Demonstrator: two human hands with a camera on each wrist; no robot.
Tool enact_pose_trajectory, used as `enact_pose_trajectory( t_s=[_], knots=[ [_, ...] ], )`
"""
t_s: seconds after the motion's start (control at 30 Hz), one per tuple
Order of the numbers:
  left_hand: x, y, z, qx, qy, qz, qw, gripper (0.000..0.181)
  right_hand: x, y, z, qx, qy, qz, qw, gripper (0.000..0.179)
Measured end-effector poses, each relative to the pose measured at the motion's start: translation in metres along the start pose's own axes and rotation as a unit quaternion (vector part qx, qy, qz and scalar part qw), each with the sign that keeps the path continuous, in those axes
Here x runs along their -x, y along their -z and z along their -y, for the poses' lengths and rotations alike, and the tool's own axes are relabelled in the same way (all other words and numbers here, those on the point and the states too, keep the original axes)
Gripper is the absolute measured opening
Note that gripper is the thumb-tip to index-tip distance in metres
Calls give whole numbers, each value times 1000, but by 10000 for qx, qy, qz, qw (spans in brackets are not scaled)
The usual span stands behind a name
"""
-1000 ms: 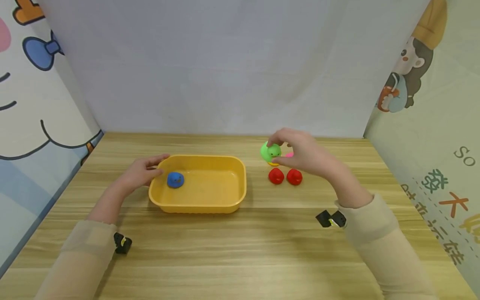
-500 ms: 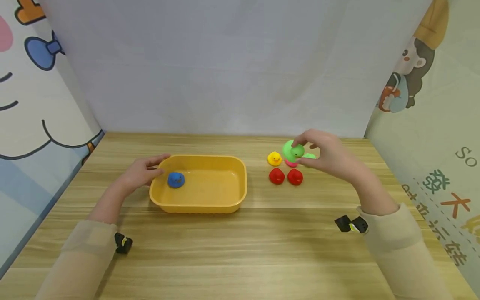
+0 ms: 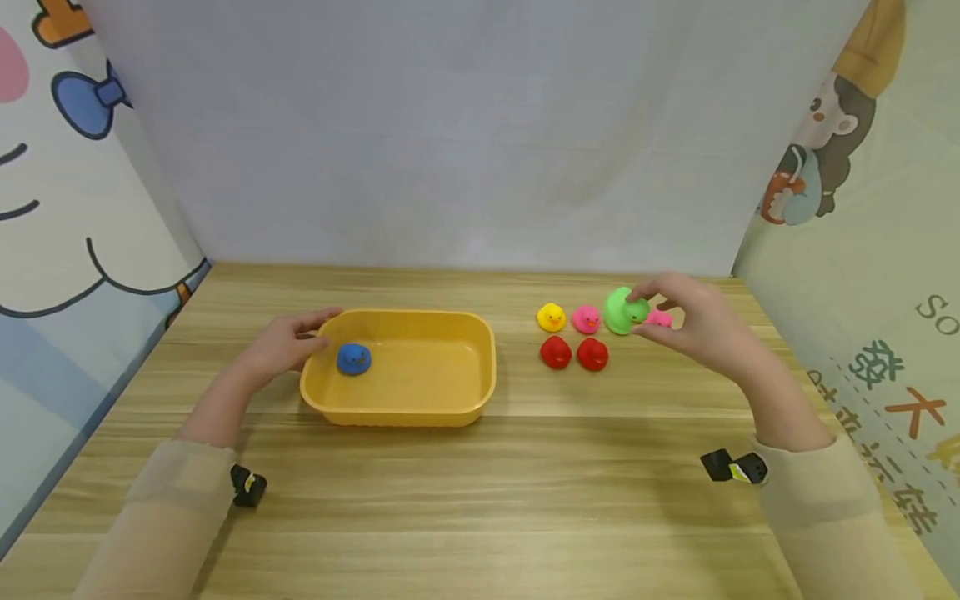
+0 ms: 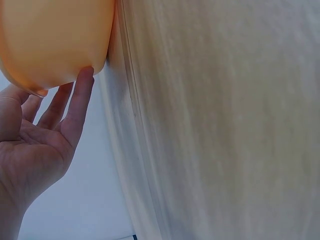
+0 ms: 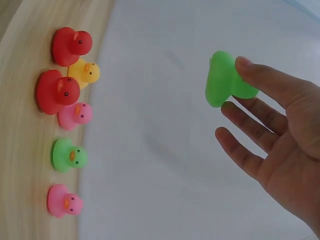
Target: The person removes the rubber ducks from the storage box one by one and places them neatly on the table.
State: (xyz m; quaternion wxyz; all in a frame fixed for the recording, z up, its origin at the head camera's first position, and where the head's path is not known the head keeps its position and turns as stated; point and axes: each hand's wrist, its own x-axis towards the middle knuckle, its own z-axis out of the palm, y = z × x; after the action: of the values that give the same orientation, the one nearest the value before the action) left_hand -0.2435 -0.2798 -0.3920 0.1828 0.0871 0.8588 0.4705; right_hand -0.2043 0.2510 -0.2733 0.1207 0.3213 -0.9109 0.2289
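Observation:
My right hand (image 3: pixel 701 329) pinches a green rubber duck (image 3: pixel 621 312) between thumb and fingers, held above the back right of the table. In the right wrist view, the held duck (image 5: pixel 219 82) is tilted on its side, apart from the row of ducks. My left hand (image 3: pixel 277 350) holds the left end of a yellow plastic tray (image 3: pixel 397 418), thumb at the rim. Fingers (image 4: pixel 82 92) press the tray's outer wall in the left wrist view. Inside the tray's left part sits a blue rubber duck (image 3: pixel 353 359).
Right of the tray stand two red ducks (image 3: pixel 556 353), with a yellow duck (image 3: pixel 551 317) and a pink duck (image 3: pixel 587 320) behind them. Farther right are another green duck (image 5: pixel 67 155), hidden in the head view, and a second pink duck (image 3: pixel 660 318). A pale curtain (image 3: pixel 465 167) hangs behind.
My right hand has moved right with the green duck, from over the yellow duck to beyond the first pink one. The left hand and tray stay put.

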Motion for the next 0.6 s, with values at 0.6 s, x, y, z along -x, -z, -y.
enact_pose_trajectory(
  t_s=[0.6],
  knots=[
    [0,2,0,-31,8,22,10000,56,32,-33,-49,-372,-685,94,9969,33]
  ],
)
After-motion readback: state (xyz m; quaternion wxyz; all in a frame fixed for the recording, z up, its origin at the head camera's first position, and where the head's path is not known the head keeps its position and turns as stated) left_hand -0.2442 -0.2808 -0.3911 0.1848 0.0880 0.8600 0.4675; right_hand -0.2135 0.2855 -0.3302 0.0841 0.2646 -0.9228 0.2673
